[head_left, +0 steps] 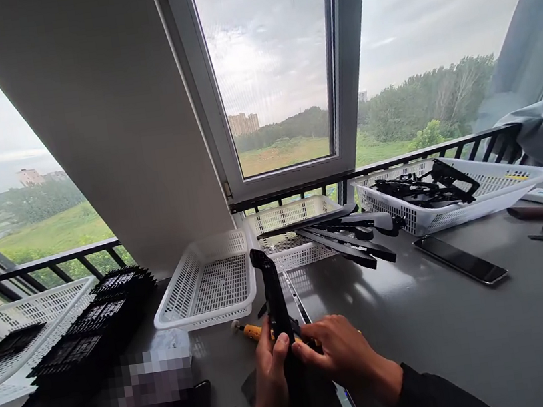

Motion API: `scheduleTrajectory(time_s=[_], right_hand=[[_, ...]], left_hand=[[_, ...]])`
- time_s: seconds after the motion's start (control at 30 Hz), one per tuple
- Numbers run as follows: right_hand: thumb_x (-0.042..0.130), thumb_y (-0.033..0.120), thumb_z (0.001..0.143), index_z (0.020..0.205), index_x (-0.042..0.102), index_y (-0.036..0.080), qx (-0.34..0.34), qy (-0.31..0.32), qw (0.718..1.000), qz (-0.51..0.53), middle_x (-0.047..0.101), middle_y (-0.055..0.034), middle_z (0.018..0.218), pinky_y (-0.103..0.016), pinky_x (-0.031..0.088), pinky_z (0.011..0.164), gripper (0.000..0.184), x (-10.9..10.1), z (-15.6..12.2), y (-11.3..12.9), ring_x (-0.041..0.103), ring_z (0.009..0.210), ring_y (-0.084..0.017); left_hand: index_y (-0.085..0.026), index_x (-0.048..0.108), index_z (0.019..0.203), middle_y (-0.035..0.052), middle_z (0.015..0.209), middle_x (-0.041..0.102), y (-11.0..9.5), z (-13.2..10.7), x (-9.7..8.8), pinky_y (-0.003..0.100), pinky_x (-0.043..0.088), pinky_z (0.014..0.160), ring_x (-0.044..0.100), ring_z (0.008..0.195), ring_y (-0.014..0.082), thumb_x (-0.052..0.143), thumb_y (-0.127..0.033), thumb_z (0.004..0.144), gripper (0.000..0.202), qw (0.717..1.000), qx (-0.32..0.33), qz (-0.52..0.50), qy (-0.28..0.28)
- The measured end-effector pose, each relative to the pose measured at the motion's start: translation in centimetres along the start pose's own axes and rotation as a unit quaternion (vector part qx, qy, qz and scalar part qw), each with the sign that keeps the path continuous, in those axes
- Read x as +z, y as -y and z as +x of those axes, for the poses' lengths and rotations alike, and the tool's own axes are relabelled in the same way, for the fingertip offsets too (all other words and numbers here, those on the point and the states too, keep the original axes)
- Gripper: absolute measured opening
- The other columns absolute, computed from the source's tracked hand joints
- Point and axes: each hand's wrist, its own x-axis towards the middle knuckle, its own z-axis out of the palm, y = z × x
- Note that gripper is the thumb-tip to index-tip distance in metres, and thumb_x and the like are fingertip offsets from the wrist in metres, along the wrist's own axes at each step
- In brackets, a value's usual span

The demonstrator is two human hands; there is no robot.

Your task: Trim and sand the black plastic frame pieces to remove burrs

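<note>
A long black plastic part (274, 290) with a curved upper end stands upright in front of me. My left hand (271, 372) is closed round its lower portion, thumb on the near face. My right hand (340, 352) grips the same part from the right, its thumb and fingers pressed to the edge. Behind both hands lies a yellow-handled tool (252, 331), partly covered by them. A thin shiny metal strip (296, 300) runs along the table beyond the part and reappears below my right hand.
White plastic baskets stand along the window, one bare (206, 317), another (435, 219) with black parts. Long black strips (342, 241) jut from the middle basket. A phone (461, 261) lies on the grey table (472, 337). Stacked black grid pieces (70, 353) fill the left.
</note>
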Motion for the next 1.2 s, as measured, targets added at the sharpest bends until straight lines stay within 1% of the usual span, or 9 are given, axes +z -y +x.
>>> scheduleTrajectory(time_s=[0.2, 0.3, 0.43, 0.63, 0.83, 0.93, 1.07, 1.13, 1.2], right_hand=[[0.052, 0.055, 0.102, 0.068, 0.057, 0.020, 0.003, -0.003, 1.000, 0.015, 0.068, -0.0021, 0.065, -0.032, 0.018, 0.062, 0.049, 0.0, 0.0, 0.0, 0.056, 0.062, -0.015], [0.052, 0.055, 0.102, 0.067, 0.056, 0.020, 0.004, -0.005, 1.000, 0.019, 0.066, -0.0017, 0.065, -0.032, 0.018, 0.062, 0.049, 0.0, 0.0, -0.1, 0.055, 0.062, -0.015], [0.052, 0.054, 0.101, 0.066, 0.055, 0.020, 0.012, -0.005, 1.000, 0.014, 0.064, -0.0011, 0.064, -0.032, 0.018, 0.063, 0.049, -0.1, 0.0, -0.1, 0.053, 0.062, -0.014], [0.053, 0.055, 0.101, 0.068, 0.058, 0.020, 0.017, -0.013, 1.000, 0.014, 0.066, -0.0009, 0.065, -0.032, 0.019, 0.063, 0.048, 0.1, 0.1, -0.3, 0.055, 0.063, -0.014], [0.053, 0.054, 0.102, 0.069, 0.061, 0.020, 0.017, -0.010, 1.000, 0.011, 0.068, -0.0011, 0.067, -0.032, 0.020, 0.063, 0.048, 0.1, 0.0, -0.3, 0.058, 0.064, -0.015], [0.052, 0.054, 0.102, 0.069, 0.061, 0.020, 0.018, -0.010, 1.000, 0.005, 0.069, -0.0015, 0.067, -0.032, 0.020, 0.063, 0.048, 0.1, 0.0, -0.2, 0.059, 0.065, -0.015], [0.053, 0.054, 0.102, 0.071, 0.063, 0.020, 0.019, -0.012, 1.000, 0.002, 0.071, -0.0027, 0.070, -0.031, 0.021, 0.063, 0.047, 0.2, 0.0, -0.2, 0.062, 0.068, -0.017], [0.051, 0.054, 0.103, 0.070, 0.063, 0.020, 0.017, -0.011, 1.000, 0.008, 0.071, -0.0029, 0.069, -0.031, 0.022, 0.063, 0.048, 0.2, 0.0, -0.3, 0.061, 0.067, -0.017], [0.049, 0.054, 0.104, 0.068, 0.062, 0.020, 0.016, -0.012, 1.000, 0.010, 0.069, -0.0030, 0.067, -0.031, 0.023, 0.064, 0.051, 0.1, 0.0, -0.5, 0.060, 0.066, -0.017]], left_hand=[[-0.019, 0.072, 0.131, 0.0109, 0.127, 0.077, 0.1, -0.2, 0.2, 0.039, 0.054, 0.101, 0.069, 0.119, 0.0340, 0.072, -0.056, 0.086, 0.058, 1.000, -0.005, -0.001, -0.006], [-0.018, 0.070, 0.134, 0.0123, 0.129, 0.077, 0.3, -0.1, 0.0, 0.040, 0.054, 0.101, 0.068, 0.123, 0.0362, 0.073, -0.056, 0.086, 0.061, 1.000, -0.003, -0.012, -0.003], [-0.017, 0.071, 0.131, 0.0133, 0.131, 0.075, 0.6, 0.1, -0.5, 0.042, 0.051, 0.108, 0.062, 0.133, 0.0381, 0.072, -0.057, 0.087, 0.060, 0.998, -0.035, -0.042, -0.018], [-0.015, 0.073, 0.128, 0.0133, 0.125, 0.077, 1.2, 0.3, -1.1, 0.043, 0.050, 0.112, 0.061, 0.134, 0.0394, 0.076, -0.058, 0.084, 0.062, 0.996, -0.059, -0.057, -0.034], [-0.018, 0.076, 0.122, 0.0118, 0.138, 0.073, 1.2, 0.3, -0.9, 0.044, 0.044, 0.119, 0.053, 0.145, 0.0409, 0.079, -0.063, 0.077, 0.063, 0.994, -0.076, -0.049, -0.062], [-0.018, 0.076, 0.122, 0.0122, 0.139, 0.073, 1.0, 0.3, -0.9, 0.045, 0.042, 0.121, 0.051, 0.147, 0.0416, 0.079, -0.063, 0.077, 0.064, 0.995, -0.072, -0.048, -0.054], [-0.020, 0.076, 0.122, 0.0106, 0.144, 0.070, 1.4, 0.2, -1.1, 0.043, 0.041, 0.122, 0.045, 0.152, 0.0400, 0.078, -0.063, 0.079, 0.060, 0.995, -0.063, -0.038, -0.062], [-0.020, 0.075, 0.125, 0.0107, 0.144, 0.071, 1.5, 0.2, -1.0, 0.043, 0.045, 0.119, 0.047, 0.150, 0.0396, 0.077, -0.063, 0.081, 0.061, 0.996, -0.064, -0.041, -0.052], [-0.019, 0.073, 0.130, 0.0121, 0.139, 0.073, 1.1, 0.1, -0.8, 0.043, 0.050, 0.113, 0.055, 0.143, 0.0402, 0.074, -0.064, 0.083, 0.065, 0.997, -0.052, -0.050, -0.019]])
